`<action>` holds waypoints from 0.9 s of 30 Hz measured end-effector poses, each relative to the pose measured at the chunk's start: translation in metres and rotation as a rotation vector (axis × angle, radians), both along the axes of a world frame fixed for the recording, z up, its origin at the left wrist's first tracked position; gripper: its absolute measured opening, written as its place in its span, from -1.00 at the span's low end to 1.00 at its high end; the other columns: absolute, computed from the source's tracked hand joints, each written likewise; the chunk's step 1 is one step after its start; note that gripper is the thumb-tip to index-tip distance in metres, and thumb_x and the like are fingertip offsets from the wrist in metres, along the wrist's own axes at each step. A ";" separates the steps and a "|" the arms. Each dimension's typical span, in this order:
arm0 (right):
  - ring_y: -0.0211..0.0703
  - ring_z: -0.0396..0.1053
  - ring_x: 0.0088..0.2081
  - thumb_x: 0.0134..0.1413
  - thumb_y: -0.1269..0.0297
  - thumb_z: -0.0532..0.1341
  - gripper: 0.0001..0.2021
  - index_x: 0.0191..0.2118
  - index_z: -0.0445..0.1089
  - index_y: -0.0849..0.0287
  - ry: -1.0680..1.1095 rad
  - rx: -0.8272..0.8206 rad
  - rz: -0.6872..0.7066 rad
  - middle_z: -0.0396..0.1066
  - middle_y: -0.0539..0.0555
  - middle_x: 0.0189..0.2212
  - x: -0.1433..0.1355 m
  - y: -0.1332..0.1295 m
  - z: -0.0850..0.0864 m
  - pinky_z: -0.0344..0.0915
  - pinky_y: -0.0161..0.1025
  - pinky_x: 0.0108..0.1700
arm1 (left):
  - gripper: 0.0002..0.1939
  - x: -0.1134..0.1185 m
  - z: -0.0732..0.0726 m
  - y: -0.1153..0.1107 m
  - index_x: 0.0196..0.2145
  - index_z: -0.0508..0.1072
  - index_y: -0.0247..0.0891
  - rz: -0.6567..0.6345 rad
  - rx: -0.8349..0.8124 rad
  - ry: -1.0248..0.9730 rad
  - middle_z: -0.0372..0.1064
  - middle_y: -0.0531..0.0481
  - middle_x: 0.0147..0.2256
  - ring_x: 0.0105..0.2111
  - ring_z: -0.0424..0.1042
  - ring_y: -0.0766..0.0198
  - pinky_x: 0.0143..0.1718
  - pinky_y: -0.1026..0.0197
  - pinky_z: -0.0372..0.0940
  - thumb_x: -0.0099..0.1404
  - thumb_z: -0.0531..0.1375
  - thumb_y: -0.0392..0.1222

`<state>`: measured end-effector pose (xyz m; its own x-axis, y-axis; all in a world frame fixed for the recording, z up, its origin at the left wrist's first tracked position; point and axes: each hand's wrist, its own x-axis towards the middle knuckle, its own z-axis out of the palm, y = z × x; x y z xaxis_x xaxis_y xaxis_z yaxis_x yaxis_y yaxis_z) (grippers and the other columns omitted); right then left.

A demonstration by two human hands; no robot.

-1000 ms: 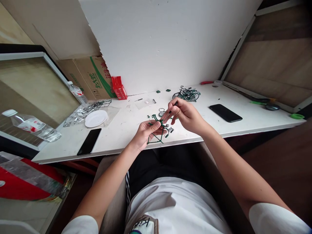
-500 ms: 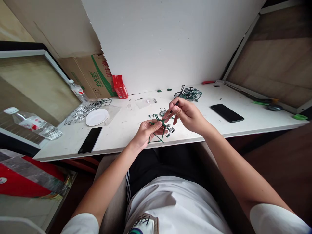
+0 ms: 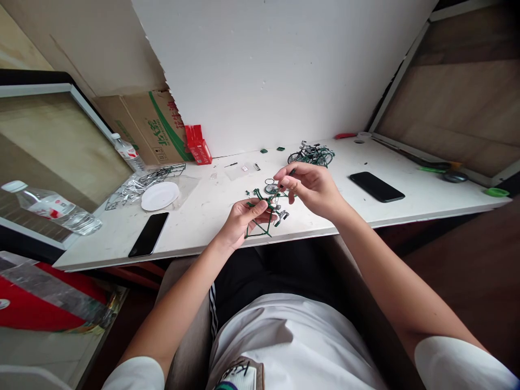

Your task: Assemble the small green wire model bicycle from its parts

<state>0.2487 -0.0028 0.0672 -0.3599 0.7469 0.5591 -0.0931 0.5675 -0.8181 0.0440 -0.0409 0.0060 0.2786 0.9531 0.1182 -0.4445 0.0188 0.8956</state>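
Note:
Near the table's front edge, my left hand (image 3: pixel 244 218) pinches a small green model bicycle frame (image 3: pixel 260 234) with silver handlebars hanging at its right. My right hand (image 3: pixel 311 187) is closed on a thin screwdriver (image 3: pixel 292 173), whose dark handle shows above the fingers; its shaft points down-left toward the frame. Whether the tip touches the frame is too small to tell. Just beyond the hands lie a loose small wheel (image 3: pixel 273 187) and tiny green parts (image 3: pixel 247 193). Several assembled model bicycles (image 3: pixel 312 154) stand bunched together farther back.
On the white table (image 3: pixel 195 227) lie a phone (image 3: pixel 149 234) at left and another phone (image 3: pixel 377 187) at right. A white plate (image 3: pixel 160 196), parts sprues (image 3: pixel 162 174), a lying water bottle (image 3: pixel 52 208) and a red box (image 3: pixel 199 145) occupy the left side. A mouse (image 3: pixel 454 176) sits far right.
My right hand has drawn slightly up and away from the frame with the screwdriver. My left hand still holds the frame in nearly the same place; the whole view has shifted a little.

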 end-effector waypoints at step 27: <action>-0.10 0.61 -0.38 0.05 -0.11 0.51 -0.62 -0.14 0.67 0.05 0.239 0.001 -0.337 0.64 0.06 -0.34 -0.019 -0.004 -0.013 0.64 -0.15 -0.39 | -0.58 0.005 -0.001 -0.001 -0.33 0.58 -0.33 0.049 -0.016 0.020 0.64 -0.12 -0.32 -0.31 0.65 0.12 -0.09 0.08 0.49 0.10 0.57 0.05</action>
<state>0.2301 -0.0065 0.0544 0.0445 0.8000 0.5983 -0.0890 0.5997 -0.7952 0.0489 -0.0415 0.0055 0.2337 0.9673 0.0980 -0.4276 0.0117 0.9039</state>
